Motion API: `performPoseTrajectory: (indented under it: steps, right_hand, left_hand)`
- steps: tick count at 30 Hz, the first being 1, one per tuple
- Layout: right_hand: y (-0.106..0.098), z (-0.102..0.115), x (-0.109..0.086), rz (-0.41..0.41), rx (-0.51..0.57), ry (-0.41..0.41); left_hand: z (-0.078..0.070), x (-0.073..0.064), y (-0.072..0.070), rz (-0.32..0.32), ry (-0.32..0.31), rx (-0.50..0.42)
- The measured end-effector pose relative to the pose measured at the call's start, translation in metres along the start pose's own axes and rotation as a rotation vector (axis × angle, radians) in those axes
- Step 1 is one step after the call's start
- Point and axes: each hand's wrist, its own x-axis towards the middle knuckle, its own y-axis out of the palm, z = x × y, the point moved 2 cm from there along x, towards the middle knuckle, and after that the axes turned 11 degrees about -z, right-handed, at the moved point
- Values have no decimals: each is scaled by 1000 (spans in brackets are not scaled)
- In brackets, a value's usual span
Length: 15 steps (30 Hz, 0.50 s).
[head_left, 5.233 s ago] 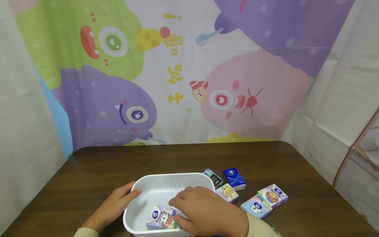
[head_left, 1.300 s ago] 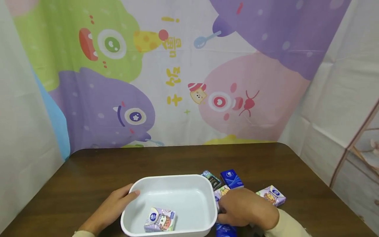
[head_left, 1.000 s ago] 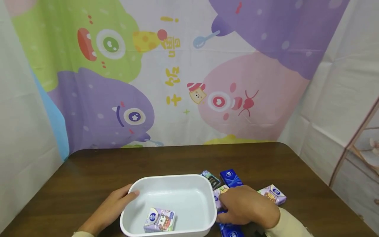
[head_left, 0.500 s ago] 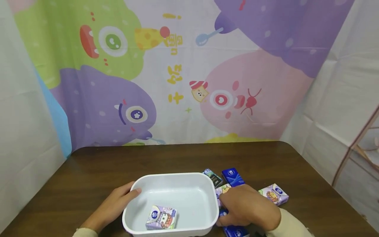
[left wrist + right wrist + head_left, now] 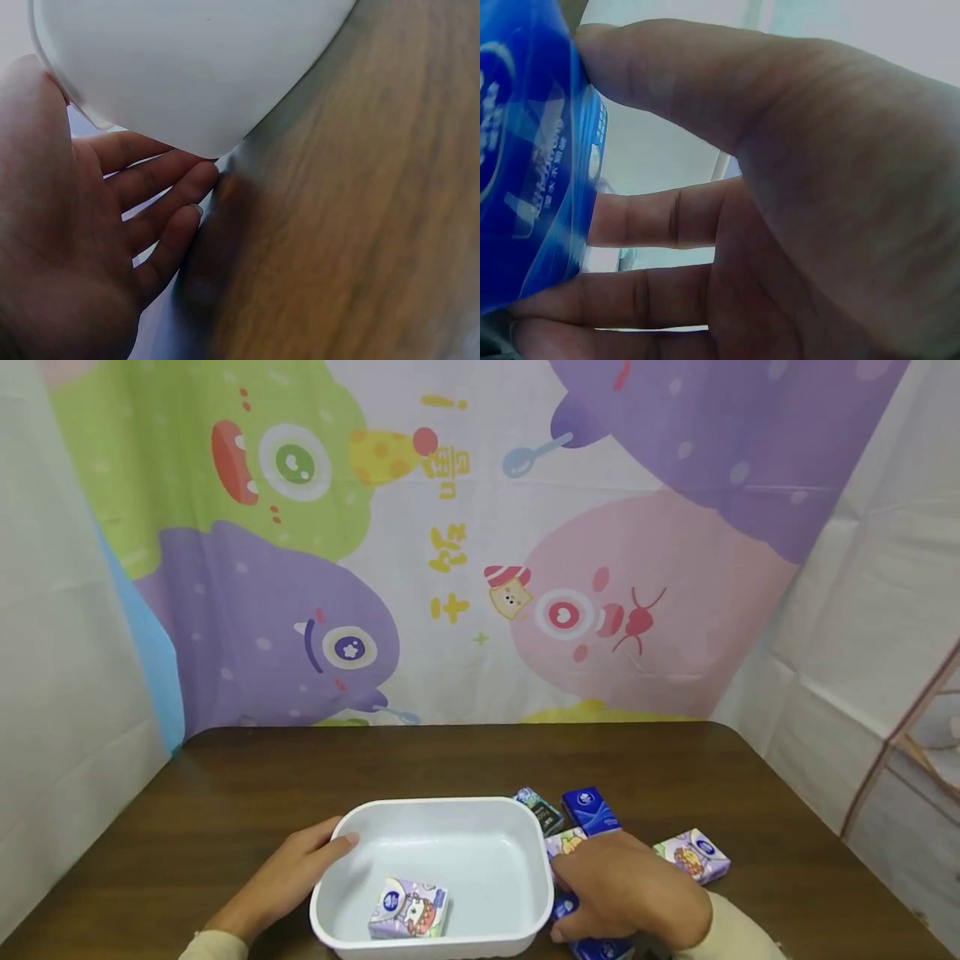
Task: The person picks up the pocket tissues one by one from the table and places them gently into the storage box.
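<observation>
My left hand (image 5: 300,864) grips the left end of a white plastic tub (image 5: 442,799), thumb over the rim and fingers along the outer wall. The left wrist view shows the fingertips under the tub's curved outer side (image 5: 202,67). A lilac tissue pack with a cartoon print (image 5: 408,908) lies in the tub. Right of it, my right hand (image 5: 630,889) pinches a blue tissue pack (image 5: 525,172) between thumb and fingers. In the head view, blue packaging (image 5: 606,948) shows on both sides of the thumb; the hand hides the rest.
Beyond the right hand lie a dark patterned tissue pack (image 5: 542,812), a blue one (image 5: 591,810) and a yellow-printed one (image 5: 566,843), partly covered. A lilac pack (image 5: 693,857) sits farther right. A cartoon curtain (image 5: 465,677) hangs behind the brown table (image 5: 360,768).
My right hand has moved from over the tub to the packs on its right. The blue packaging under it has shifted rightward. The left hand keeps its place on the tub.
</observation>
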Motion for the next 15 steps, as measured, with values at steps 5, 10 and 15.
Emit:
performPoseTrajectory:
  steps: [5,10,15]
  right_hand:
    - [0,0,1,17,-2,15]
    - [0,1,0,-2,-7,8]
    - [1,2,1,-18,-29,-9]
  left_hand:
    - [1,0,0,-9,-2,-6]
    - [0,1,0,-10,2,1]
    - [-1,0,0,-5,0,16]
